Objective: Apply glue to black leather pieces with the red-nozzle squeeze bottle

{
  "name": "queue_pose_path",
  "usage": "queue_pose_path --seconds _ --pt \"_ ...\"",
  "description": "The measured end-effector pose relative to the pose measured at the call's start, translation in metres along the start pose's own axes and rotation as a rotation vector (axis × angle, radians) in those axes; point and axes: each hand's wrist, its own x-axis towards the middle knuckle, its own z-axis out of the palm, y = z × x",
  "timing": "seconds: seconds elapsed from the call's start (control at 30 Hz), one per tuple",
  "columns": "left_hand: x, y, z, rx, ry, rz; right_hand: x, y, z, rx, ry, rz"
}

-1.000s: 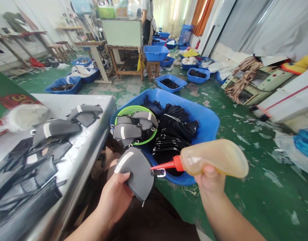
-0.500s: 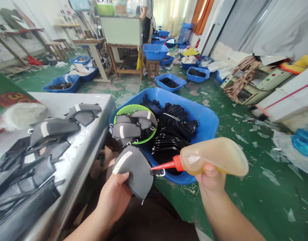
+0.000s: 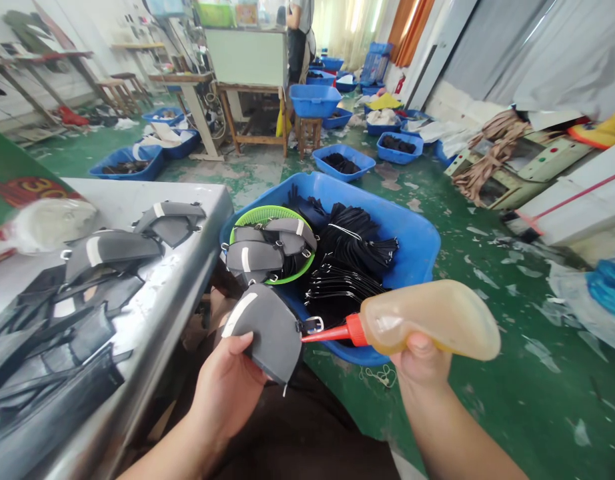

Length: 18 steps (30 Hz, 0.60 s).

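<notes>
My left hand (image 3: pixel 226 389) grips a curved grey fabric piece (image 3: pixel 267 329) with a white stripe and a metal ring (image 3: pixel 313 325) at its right edge. My right hand (image 3: pixel 421 365) squeezes a soft yellowish glue bottle (image 3: pixel 432 319); its red nozzle (image 3: pixel 332 332) points left and touches the grey piece's right edge. Just beyond both hands stands a big blue tub (image 3: pixel 412 241) holding black straps (image 3: pixel 352 260) and a green basket (image 3: pixel 267 217) with more grey pieces (image 3: pixel 255 257).
A metal-topped table (image 3: pixel 152 300) at left carries grey pieces (image 3: pixel 110 248) and dark cut parts (image 3: pixel 47 347). Several blue tubs (image 3: pixel 343 162) dot the green floor. A person (image 3: pixel 300 33) stands by a far wooden table (image 3: pixel 247 87). White boxes (image 3: pixel 577 200) lie at right.
The grey piece has risen slightly and turned, so its metal ring now sits above the nozzle. The bottle stays almost where it was.
</notes>
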Motion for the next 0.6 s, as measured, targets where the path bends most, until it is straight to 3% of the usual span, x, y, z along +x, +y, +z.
queue_pose_path --seconds 0.3,0.43,0.6 --pt "0.0 0.002 0.001 -0.041 -0.024 -0.025 -0.011 0.001 -0.006 -0.049 -0.103 -0.017" --pt "-0.001 0.004 0.003 -0.072 -0.01 -0.041 -0.009 -0.007 0.003 -0.019 -0.241 -0.02" --pt "-0.002 0.004 0.003 -0.072 -0.05 -0.073 -0.009 -0.008 0.01 -0.017 -0.269 0.047"
